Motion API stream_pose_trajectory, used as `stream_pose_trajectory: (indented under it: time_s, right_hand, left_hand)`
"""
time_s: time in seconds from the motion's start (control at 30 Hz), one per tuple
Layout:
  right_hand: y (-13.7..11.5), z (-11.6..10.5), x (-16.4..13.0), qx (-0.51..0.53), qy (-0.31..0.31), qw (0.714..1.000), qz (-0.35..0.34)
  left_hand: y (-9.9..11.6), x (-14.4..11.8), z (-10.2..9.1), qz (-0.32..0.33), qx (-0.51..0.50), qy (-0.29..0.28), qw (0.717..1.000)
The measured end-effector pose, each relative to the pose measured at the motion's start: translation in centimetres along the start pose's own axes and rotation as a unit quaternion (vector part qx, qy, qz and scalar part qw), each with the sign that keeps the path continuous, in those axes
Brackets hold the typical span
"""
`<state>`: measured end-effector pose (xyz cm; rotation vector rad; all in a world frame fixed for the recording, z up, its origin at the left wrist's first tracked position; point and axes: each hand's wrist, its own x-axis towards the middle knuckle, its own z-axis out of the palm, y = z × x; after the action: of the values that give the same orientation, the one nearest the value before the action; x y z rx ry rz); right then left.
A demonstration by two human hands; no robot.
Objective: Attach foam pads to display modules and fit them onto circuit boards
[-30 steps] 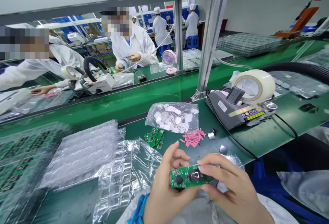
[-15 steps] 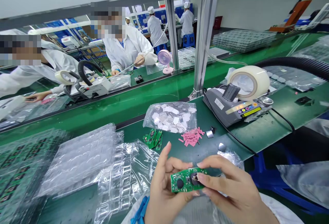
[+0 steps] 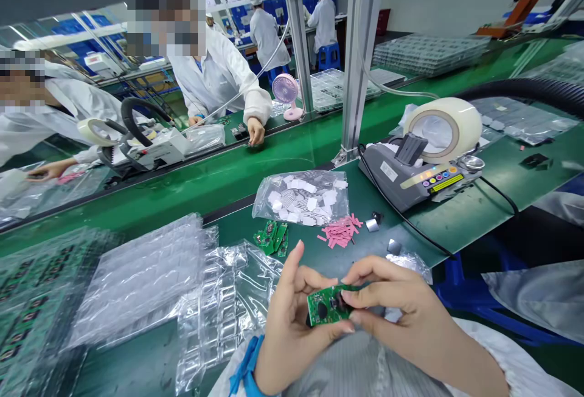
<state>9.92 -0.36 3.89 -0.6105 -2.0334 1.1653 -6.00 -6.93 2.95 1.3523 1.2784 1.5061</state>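
Fingertips of the bare right hand now cover more of the green rectangular circuit board than half a second ago. Tilted slightly, it shows a round black component near its left end. The bare left hand clasps it between thumb and fingers; the right pinches its right end.

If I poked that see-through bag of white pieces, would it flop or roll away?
The clear plastic bag would probably flop and crinkle, because its thin film looks wrinkled. The white pieces inside would likely shift around, since they lie loosely jumbled. It probably wouldn't roll, as it lies flattish on the green tabletop.
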Motion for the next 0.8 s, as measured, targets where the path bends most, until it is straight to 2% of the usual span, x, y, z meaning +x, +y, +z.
stream_pose_trajectory:
  time_s: [0.1,0.2,0.3,0.4,0.47,0.53,0.6,0.67,0.73,0.8]
  right_hand:
    - [0.8,0.2,0.1,-0.014,-0.002,1.0,-0.006]
    - [2.3,0.1,0.4,-0.072,-0.015,0.996,-0.04]
    - [3.6,0.0,1.1,-0.126,-0.065,0.987,-0.081]
    - [3.9,0.2,2.1,-0.173,-0.121,0.971,-0.111]
    - [4.0,0.6,2.8,-0.196,-0.152,0.963,-0.103]
    - [4.4,1.3,3.2,-0.211,-0.168,0.959,-0.088]
    - [5.5,2.2,3.2,-0.226,-0.147,0.96,-0.077]
    - [7.1,3.2,2.6,-0.238,-0.093,0.965,-0.058]
    - [8.8,4.3,1.5,-0.232,-0.047,0.971,-0.034]
    - [10.1,5.3,0.5,-0.21,-0.049,0.976,-0.028]
  left_hand:
    - [-0.3,0.0,0.0,-0.026,0.033,0.006,0.999]
    - [-0.7,0.4,-0.2,-0.099,0.065,0.012,0.993]
    - [-1.1,1.2,-0.7,-0.19,-0.007,-0.001,0.982]
    - [-1.3,1.8,-1.4,-0.295,-0.098,-0.006,0.95]
    - [-1.3,2.3,-2.0,-0.346,-0.119,-0.032,0.93]
    - [-1.0,3.2,-2.7,-0.364,-0.09,-0.071,0.924]
    - [-0.9,4.7,-3.9,-0.366,-0.019,-0.078,0.927]
    - [-1.4,7.2,-5.9,-0.351,0.051,-0.031,0.934]
    - [-2.5,10.7,-8.6,-0.325,0.104,0.052,0.939]
    - [-4.2,14.7,-11.5,-0.307,0.17,0.14,0.926]
